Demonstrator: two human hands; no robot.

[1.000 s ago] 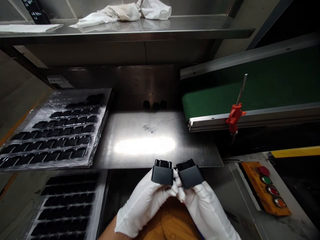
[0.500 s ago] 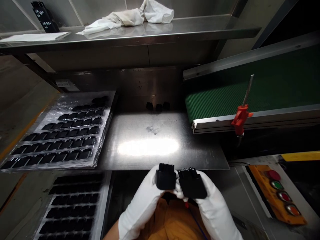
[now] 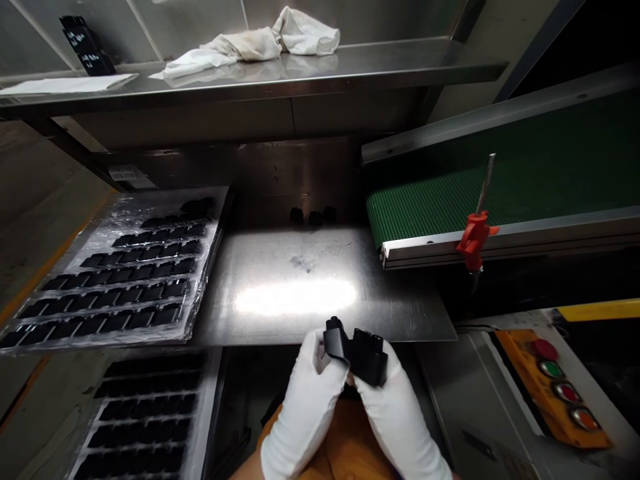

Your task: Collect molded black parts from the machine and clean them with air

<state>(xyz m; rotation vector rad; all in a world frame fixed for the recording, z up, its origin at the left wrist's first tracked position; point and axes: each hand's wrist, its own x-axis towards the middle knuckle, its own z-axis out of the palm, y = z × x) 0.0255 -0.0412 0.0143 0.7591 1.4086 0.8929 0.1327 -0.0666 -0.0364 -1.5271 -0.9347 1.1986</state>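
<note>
Both gloved hands are closed, fingers curled: the left hand grips one black plastic block, tilted on edge, and the right hand grips a second black plastic block. The two blocks press against each other, held just over the near edge of the steel table.

Left of the table lies a plastic-wrapped tray with rows of matching black blocks — a second tray of them sits nearer the person. To the right run a green conveyor belt with a red clamp on its rail and a yellow button panel. Above, a white rag lies on a steel shelf.
</note>
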